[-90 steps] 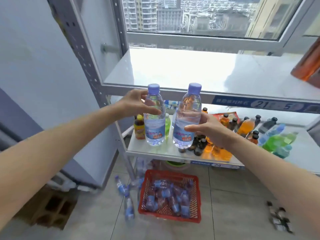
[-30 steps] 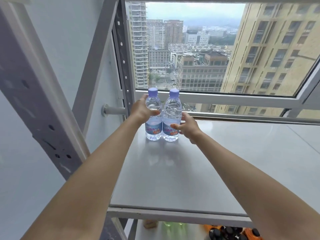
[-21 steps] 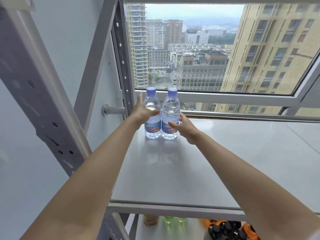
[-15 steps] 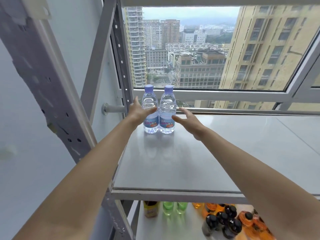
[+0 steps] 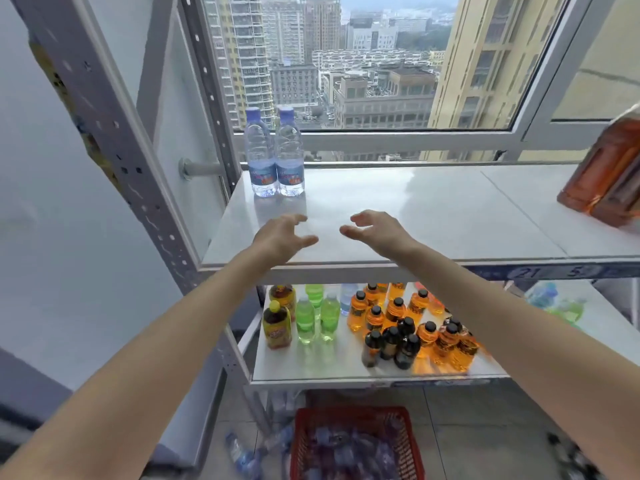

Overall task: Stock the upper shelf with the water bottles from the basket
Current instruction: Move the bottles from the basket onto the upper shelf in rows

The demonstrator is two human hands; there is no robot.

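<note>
Once gripping bottles [image 5: 274, 152], both hands now hover apart — empty

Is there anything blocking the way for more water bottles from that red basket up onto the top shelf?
Nothing visible blocks it. The white upper shelf is bare between the two clear purple-capped water bottles at its back left corner and the amber bottles at the right. Both hands are empty, above the red plastic basket.

You get soft, even daylight from the window [image 5: 381, 64] behind the upper shelf [image 5: 415, 216], whose white top shows pale glare. Straight posts bow near the frame edges. Below that shelf, the red basket [image 5: 356, 441] and floor smear with motion blur.
</note>
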